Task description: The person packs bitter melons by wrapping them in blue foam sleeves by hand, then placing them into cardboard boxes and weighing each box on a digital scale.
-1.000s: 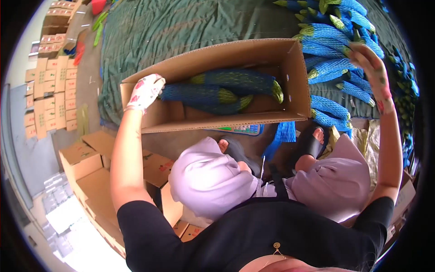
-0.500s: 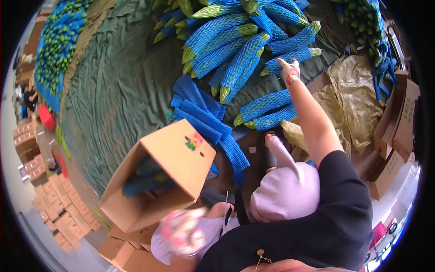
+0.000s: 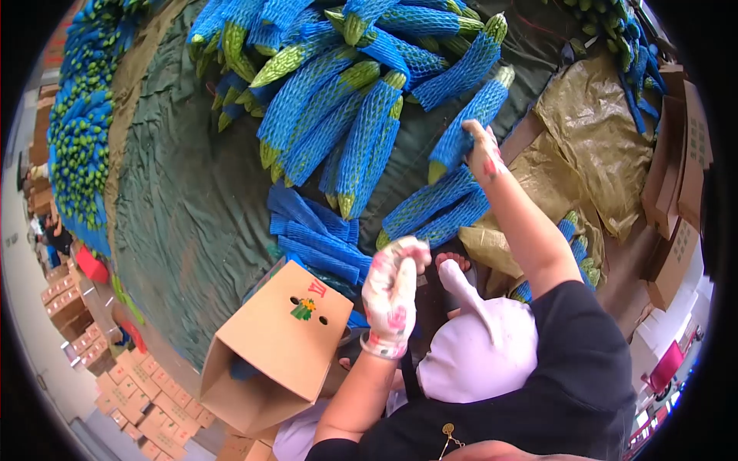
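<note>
In the head view, my right hand (image 3: pixel 484 152), in a stained white glove, grips a bitter melon (image 3: pixel 475 115) in a blue foam net sleeve, its pale green ends showing. Two more sleeved bitter melons (image 3: pixel 427 203) lie just below it. My left hand (image 3: pixel 390 296), gloved too, is raised near the middle, fingers loosely curled and thumb apart, with nothing visible in it. Beside it, a tilted cardboard box (image 3: pixel 296 334) has its mouth toward the lower left; something blue shows inside. Flat blue net sleeves (image 3: pixel 319 238) lie behind the box.
A heap of sleeved bitter melons (image 3: pixel 330 107) covers the green cloth (image 3: pixel 184 177) ahead. A yellowish plastic sheet (image 3: pixel 592 146) and open cartons (image 3: pixel 673 184) are at right. Stacked boxes (image 3: pixel 154 399) stand lower left. A person in a pale hood (image 3: pixel 480 349) crouches close below my arms.
My right hand has closed on the melon and drawn it off the cloth, tilting it more upright. My left hand has moved up and right from beside the box, which now sits more upright.
</note>
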Motion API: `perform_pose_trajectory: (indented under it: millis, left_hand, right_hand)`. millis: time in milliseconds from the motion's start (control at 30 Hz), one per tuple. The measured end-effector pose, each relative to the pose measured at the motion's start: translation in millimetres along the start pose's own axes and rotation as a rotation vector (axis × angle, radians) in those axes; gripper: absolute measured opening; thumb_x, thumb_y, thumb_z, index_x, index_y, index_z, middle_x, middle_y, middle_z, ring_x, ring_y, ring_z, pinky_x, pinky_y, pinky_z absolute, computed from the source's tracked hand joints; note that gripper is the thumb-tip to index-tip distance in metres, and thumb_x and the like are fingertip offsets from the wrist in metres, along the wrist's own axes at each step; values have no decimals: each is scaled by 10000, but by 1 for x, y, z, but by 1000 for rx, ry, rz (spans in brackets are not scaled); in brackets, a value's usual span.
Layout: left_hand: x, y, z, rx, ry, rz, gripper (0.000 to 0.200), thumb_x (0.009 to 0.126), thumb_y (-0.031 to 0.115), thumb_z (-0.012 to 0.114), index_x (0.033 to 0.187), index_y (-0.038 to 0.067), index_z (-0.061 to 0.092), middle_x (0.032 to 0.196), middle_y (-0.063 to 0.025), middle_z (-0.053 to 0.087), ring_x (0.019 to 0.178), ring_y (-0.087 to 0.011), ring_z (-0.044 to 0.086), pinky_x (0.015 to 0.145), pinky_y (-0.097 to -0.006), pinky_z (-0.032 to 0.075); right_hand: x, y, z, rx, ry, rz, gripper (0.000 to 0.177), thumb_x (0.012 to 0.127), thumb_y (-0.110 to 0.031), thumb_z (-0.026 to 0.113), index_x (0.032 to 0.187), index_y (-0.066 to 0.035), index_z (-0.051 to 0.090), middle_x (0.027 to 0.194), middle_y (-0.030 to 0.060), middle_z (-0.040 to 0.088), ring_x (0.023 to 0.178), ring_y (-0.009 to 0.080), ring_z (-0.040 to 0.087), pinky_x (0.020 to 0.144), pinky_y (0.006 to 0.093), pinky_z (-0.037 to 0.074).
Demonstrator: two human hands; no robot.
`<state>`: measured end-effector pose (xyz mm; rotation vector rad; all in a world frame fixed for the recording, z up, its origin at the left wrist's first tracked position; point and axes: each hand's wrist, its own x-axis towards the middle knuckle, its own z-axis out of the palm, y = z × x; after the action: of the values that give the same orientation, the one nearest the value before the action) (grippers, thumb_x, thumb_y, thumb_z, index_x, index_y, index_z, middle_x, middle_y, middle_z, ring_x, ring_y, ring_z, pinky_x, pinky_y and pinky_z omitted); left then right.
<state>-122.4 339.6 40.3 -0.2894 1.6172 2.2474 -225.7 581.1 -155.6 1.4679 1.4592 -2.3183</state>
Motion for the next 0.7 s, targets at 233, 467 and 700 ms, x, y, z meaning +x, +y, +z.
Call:
perform_pose_trajectory:
  millis: [233,467,700]
  left_hand:
    - [59,-26,12,123,-53,-146,741,805,99,755,1396,2,319,1179,-101,533,977,-161,573,828,-282,505]
    - [-27,46,1,-195,134,-182,591,736,-102,614,1287,18,437,1078,-134,601,939,-239,632,855,-383,523]
    - [-140,173,-92,504,204,352,712,618,335,873,1124,17,486,886,-81,552,790,-184,574,632,-296,490]
  right_hand:
    - [-89,-27,-10,66,-930,-265,671,847,-467,631,1345,-54,453,1119,40,585,1046,156,539,910,331,425]
    - [133,-67,27,-318,162,-168,855,676,-597,764,1176,79,608,1197,185,618,1072,279,586,959,379,422]
    - [152,-42,1,107,155,-98,543,730,-352,779,1135,-28,619,1148,116,635,1037,231,593,958,355,441]
